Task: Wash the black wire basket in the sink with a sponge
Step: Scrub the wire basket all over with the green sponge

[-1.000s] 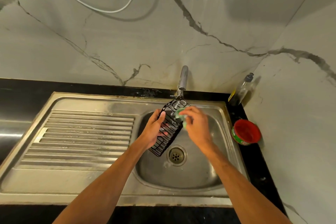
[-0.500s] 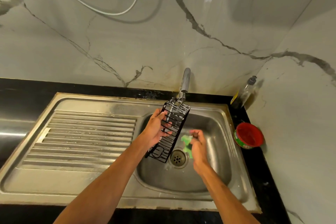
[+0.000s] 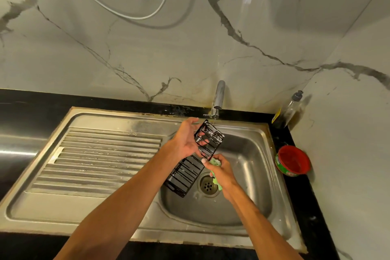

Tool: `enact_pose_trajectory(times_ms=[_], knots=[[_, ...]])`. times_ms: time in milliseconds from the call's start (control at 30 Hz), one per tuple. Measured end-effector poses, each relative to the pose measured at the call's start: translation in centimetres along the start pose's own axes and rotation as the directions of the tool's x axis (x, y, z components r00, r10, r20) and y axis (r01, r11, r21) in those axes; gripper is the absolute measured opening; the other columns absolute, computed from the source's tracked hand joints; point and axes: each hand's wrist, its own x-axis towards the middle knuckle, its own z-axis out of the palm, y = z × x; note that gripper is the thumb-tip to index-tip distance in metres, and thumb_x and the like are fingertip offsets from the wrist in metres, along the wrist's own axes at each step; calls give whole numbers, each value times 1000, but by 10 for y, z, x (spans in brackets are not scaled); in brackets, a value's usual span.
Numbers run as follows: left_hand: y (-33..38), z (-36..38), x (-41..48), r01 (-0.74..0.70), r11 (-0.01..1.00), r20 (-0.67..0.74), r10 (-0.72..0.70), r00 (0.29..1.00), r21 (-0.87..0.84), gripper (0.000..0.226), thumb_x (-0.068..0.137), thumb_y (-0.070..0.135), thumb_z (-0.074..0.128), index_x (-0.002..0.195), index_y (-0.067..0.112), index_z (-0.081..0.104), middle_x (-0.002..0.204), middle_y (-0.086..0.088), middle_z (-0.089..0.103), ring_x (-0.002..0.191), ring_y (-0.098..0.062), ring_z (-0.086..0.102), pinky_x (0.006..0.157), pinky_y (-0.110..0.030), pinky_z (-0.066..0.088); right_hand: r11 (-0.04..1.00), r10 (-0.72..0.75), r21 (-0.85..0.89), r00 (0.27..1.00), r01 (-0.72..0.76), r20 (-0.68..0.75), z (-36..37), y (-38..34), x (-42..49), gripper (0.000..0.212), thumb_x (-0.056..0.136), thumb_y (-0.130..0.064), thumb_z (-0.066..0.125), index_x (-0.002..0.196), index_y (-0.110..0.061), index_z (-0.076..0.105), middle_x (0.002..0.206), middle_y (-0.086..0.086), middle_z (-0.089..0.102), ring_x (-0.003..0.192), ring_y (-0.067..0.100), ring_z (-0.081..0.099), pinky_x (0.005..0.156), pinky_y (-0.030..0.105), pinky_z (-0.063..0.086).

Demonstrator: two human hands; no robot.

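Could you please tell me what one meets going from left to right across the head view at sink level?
Ribbed draining board → left hand gripping the black wire basket → right hand holding the green sponge → red tub.

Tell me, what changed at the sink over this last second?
The right hand, gripping the green sponge, dropped from the top end of the black wire basket toward the drain, then returned against the basket's middle. The left hand still holds the basket tilted over the sink; the red tub stayed put.
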Motion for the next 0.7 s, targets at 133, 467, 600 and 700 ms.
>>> enact_pose_trajectory(times_ms=[133,467,600,700], knots=[[-2,-2,0,2,1000,1,-2,1000,18,64,100,50,46,156,21,36,152,-14,40,135,-41,45,114,-76,15,989,25,146,991,-5,-135,2,4,-3,29,72,-15,86,86,-10,61,69,6,59,49,13,45,42,24,38],[-6,-17,-20,-167,936,7,173,985,311,61,99,46,56,154,29,36,161,-10,38,132,-51,50,99,-60,53,972,42,232,947,35,-318,0,-3,-8,16,76,-9,81,73,-2,67,59,8,65,40,16,44,39,24,34],[-30,-45,-43,-400,821,-149,492,857,407,31,102,18,58,133,14,60,128,-13,69,97,-32,76,87,-41,62,983,26,182,946,34,-323,4,-6,-8,17,73,-15,82,78,-2,72,68,15,73,51,19,49,41,25,34],[-42,-70,-59,-454,783,-268,589,762,426,23,98,12,64,121,11,66,113,-12,75,96,-32,76,80,-34,63,985,20,166,932,43,-362,-2,-8,-9,13,74,-14,81,78,-5,73,67,12,74,46,12,45,40,21,32]])
